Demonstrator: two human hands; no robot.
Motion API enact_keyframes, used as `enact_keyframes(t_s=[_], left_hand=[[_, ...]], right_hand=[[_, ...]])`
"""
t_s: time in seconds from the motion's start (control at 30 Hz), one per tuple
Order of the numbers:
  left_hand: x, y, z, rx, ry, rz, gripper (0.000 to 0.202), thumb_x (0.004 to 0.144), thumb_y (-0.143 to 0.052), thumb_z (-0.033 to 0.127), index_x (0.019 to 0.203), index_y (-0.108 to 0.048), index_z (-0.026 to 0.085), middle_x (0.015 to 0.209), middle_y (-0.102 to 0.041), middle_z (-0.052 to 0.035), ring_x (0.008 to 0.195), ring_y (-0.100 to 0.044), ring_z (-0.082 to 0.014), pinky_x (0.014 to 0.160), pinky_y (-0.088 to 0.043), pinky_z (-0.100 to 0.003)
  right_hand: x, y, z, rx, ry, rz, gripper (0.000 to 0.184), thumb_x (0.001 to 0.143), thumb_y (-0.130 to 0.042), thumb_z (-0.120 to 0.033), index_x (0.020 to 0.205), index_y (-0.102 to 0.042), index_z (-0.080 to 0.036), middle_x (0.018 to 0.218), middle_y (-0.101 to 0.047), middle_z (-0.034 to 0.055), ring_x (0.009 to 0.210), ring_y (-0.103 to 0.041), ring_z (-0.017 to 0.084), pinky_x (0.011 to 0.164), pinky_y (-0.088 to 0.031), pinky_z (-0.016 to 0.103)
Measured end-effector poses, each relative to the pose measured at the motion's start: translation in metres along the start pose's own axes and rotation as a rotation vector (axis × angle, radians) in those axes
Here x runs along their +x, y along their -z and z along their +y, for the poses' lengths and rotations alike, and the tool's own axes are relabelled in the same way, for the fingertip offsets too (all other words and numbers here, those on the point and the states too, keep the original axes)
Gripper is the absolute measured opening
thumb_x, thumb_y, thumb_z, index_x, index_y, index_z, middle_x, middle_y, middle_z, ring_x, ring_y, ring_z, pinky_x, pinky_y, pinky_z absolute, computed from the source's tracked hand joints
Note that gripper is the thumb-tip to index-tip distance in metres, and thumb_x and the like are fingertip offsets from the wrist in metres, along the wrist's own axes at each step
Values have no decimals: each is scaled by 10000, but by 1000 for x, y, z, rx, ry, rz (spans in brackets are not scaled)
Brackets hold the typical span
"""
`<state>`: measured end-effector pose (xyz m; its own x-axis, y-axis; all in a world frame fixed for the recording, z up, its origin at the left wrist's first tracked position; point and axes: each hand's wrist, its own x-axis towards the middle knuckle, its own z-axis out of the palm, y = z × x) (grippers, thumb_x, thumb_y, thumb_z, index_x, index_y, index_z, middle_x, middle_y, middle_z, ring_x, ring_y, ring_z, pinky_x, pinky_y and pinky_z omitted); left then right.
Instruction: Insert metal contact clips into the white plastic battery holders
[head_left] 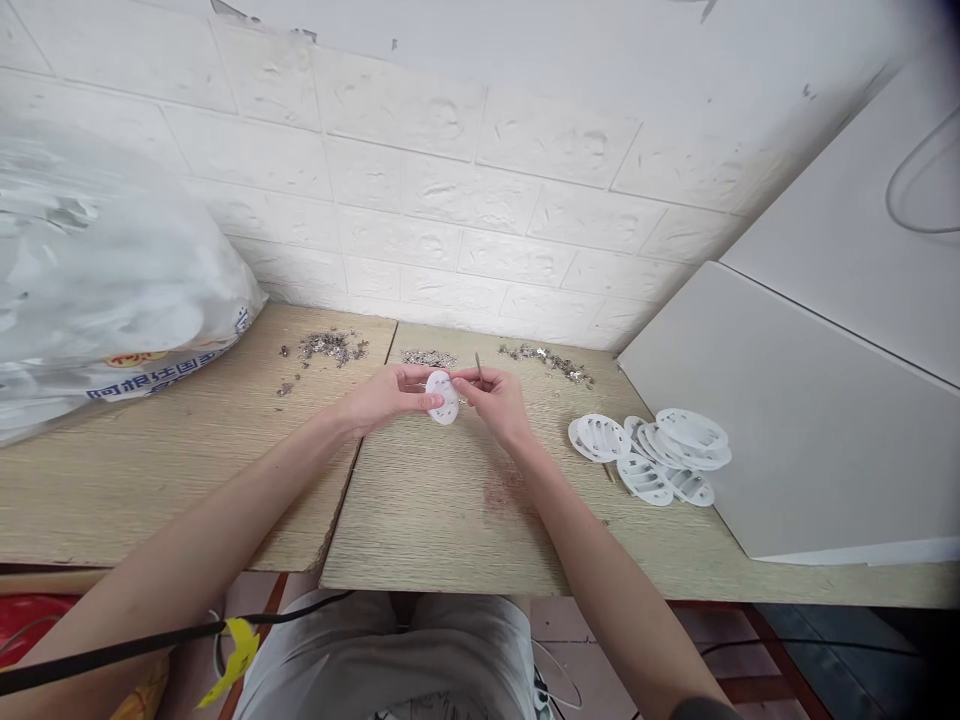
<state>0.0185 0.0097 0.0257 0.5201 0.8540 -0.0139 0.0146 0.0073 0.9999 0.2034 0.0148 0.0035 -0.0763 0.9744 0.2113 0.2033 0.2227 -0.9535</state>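
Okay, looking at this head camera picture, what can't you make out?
All in the head view:
Slim rod: lower end, hidden by the right hand.
White oval: part covered by the left hand.
Small metallic pieces: exact shapes, too small.
Plastic bag: far side, cut off by the left edge.
Piled ovals: lower ones, covered by upper ones.

A white brick-patterned wall (420,180), smooth and chipped near its top, rises behind a wood-grain table (450,530) divided by a dark seam (349,480). Pale panels (817,430) border the right side; pinkish floor tiles (600,668) show below.
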Motion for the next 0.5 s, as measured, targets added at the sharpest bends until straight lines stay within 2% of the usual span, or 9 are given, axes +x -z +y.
enact_keyframes(t_s=[0.17, 0.37, 0.5], left_hand=[[-1, 0, 1, 13, -2, -40, 511, 629, -788, 367, 1111, -686, 230, 1046, -705, -75, 1013, -616, -244, 919, -457, -400], [3, -1, -6, 67, -38, -32, 468, 697, -737, 424, 1117, -681, 224, 978, -713, -60, 926, -631, -211, 873, -468, -364], [4, -2, -8, 107, -70, -37, 474, 737, -697, 461, 1138, -668, 212, 1004, -707, -70, 963, -620, -222, 913, -447, -381]], right_hand=[[-2, 0, -3, -172, 106, 43, 206, 746, -609, -294, 829, -745, -163, 639, -652, 9, 558, -486, 110, 540, -381, 240], [-5, -3, -7, -368, 234, 93, 159, 777, -580, -274, 796, -690, -160, 729, -682, 31, 594, -520, 121, 582, -403, 250], [-6, -7, -4, -433, 286, 116, 148, 801, -544, -267, 795, -656, -170, 780, -675, 36, 636, -546, 128, 627, -419, 260]])
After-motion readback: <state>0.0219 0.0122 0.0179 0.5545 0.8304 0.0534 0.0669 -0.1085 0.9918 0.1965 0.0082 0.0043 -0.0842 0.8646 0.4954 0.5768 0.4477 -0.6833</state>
